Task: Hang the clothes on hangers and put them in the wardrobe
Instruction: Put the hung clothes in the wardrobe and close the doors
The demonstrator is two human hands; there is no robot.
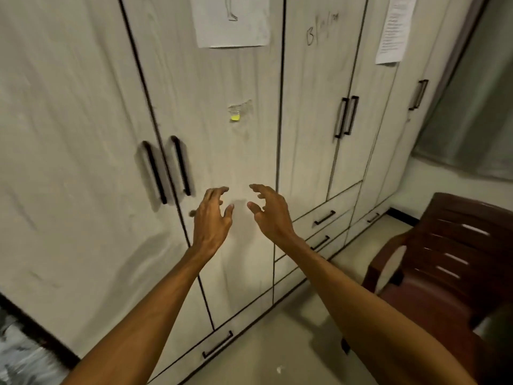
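Hands first: both reach out in front of the pale wardrobe [227, 151], and neither holds anything. The left hand [212, 218] and the right hand [273, 215] hover close together, palms turned toward each other, fingers [219, 190] spread and curled like claws, short of the door panel as far as I can tell. They sit just right of the pair of black door handles [166, 169], which stand either side of the seam between two shut doors; my guess is the person is about to go for a handle and pull a door open, since nothing can be hung until the wardrobe is open. No clothes and no hangers show anywhere, unless the blurred grey bundle [19, 354] at the lower left corner is cloth, which I cannot tell. A sheet of paper [231, 20] is stuck high on the door. Drawers with black pulls run along the wardrobe's foot, and a brown plastic chair [444, 259] stands on the floor to the right.
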